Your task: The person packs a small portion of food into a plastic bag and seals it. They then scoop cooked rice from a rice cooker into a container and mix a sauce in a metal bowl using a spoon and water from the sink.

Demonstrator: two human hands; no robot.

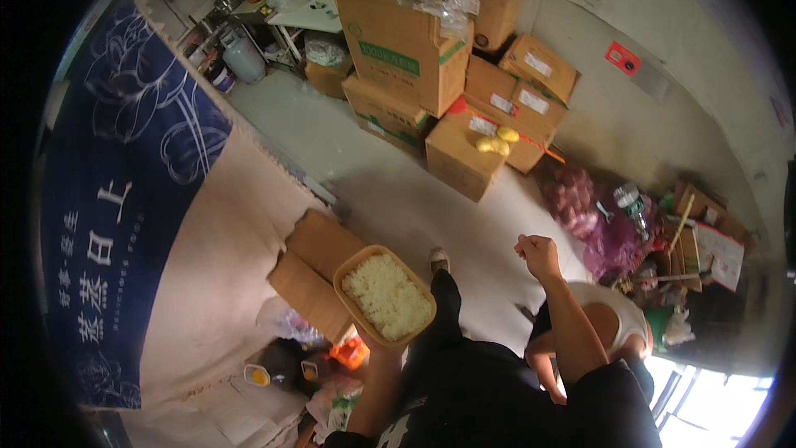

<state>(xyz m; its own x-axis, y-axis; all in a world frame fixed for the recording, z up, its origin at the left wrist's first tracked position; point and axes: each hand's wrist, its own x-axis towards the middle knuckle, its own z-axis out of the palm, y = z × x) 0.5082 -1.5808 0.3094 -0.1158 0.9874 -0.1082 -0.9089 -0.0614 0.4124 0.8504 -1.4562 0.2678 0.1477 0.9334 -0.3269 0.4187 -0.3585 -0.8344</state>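
Observation:
A tan rectangular food container [342, 302] filled with cooked white rice [388, 295] rests in my left hand [380, 351], which supports it from below. The container hides most of that hand's fingers. Out to the right, my right hand [538, 255] is raised over the floor, its fingers curled and nothing visible in them. Flattened brown cardboard [314, 283] shows just beyond the container, on its left. My own shoe [439, 259] is on the floor between the two hands.
Stacked cardboard boxes [404, 56] stand ahead; yellow gloves [494, 144] lie on a lower one. Bagged goods [569, 199] and clutter line the right wall. Another person [612, 311] is low beside my right arm. A dark blue curtain [124, 199] hangs left; a gas cylinder [244, 57] stands beyond.

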